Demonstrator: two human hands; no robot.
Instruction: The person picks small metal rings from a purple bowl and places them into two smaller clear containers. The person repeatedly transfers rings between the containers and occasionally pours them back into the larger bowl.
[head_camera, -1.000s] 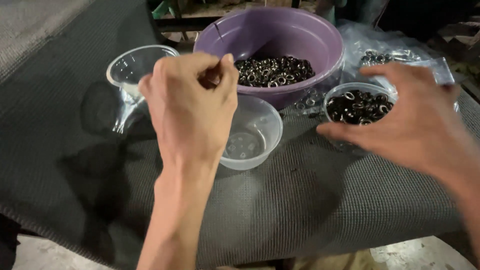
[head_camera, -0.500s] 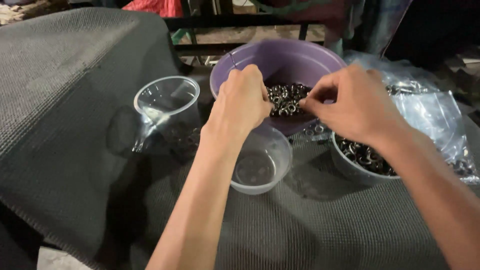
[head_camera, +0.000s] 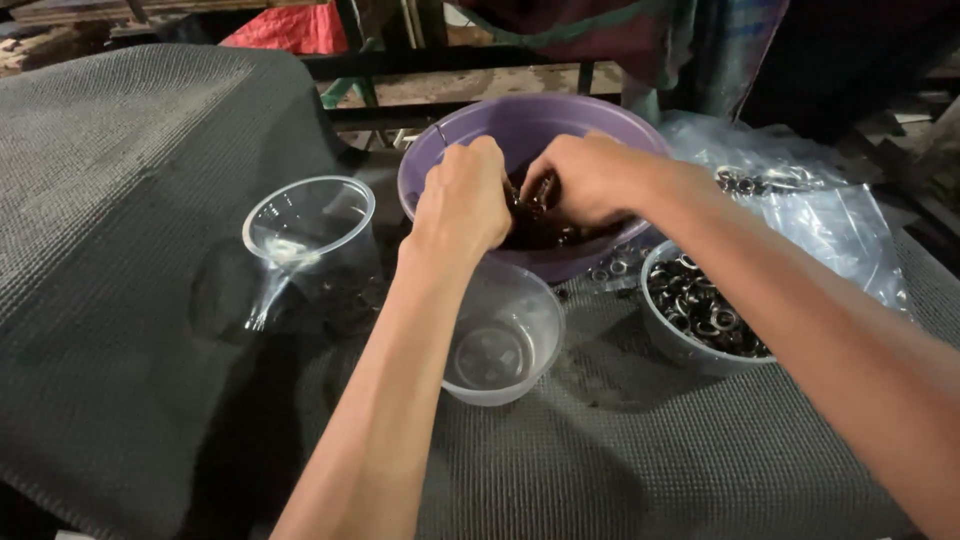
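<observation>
Both your hands reach into the purple basin (head_camera: 520, 130) at upper centre, among dark metal rings (head_camera: 545, 225). Your left hand (head_camera: 462, 200) is clenched, your right hand (head_camera: 585, 180) pinches rings. The clear bowl (head_camera: 500, 350) below is empty; the right bowl (head_camera: 700, 310) already holds rings.

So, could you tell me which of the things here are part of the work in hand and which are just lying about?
In use:
- left hand and right hand, both in the purple basin
- dark metal rings in that basin

Lying about:
- empty clear tub, just below the basin
- tub of rings
- clear cup
- plastic bag
- grey mesh cover
</observation>
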